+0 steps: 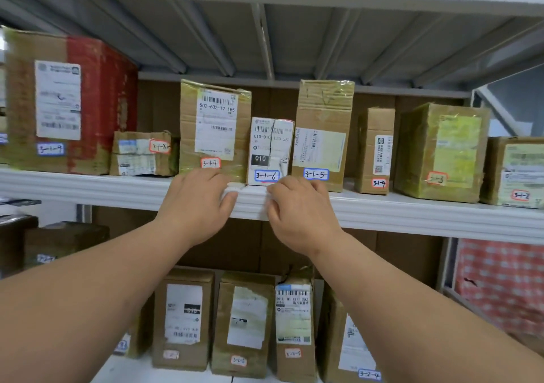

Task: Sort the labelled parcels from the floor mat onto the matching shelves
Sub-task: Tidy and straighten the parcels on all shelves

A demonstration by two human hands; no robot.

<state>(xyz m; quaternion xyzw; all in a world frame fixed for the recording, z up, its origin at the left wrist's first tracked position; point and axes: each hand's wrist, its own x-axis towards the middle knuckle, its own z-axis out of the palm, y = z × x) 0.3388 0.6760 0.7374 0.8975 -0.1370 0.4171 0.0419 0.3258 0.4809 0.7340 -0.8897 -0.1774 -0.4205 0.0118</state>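
Note:
A small white parcel labelled 3-1-6 (270, 150) stands upright on the white shelf (412, 215), between a taller brown box labelled 3-1-7 (215, 123) and another labelled 3-1-5 (321, 135). My left hand (197, 203) rests on the shelf's front edge just below and left of the white parcel, fingers loosely curled. My right hand (297, 215) lies on the same edge just below and right of it, fingers also bent. Neither hand grips the parcel.
Along this shelf stand boxes 3-1-9 (59, 100), 3-1-8 (141, 154), 3-1-4 (375, 150), a box tagged 3-1-3 (441, 150) and 3-1-2 (515, 171). Several labelled boxes (244, 324) fill the shelf below. A red checked cloth (500, 282) hangs at right.

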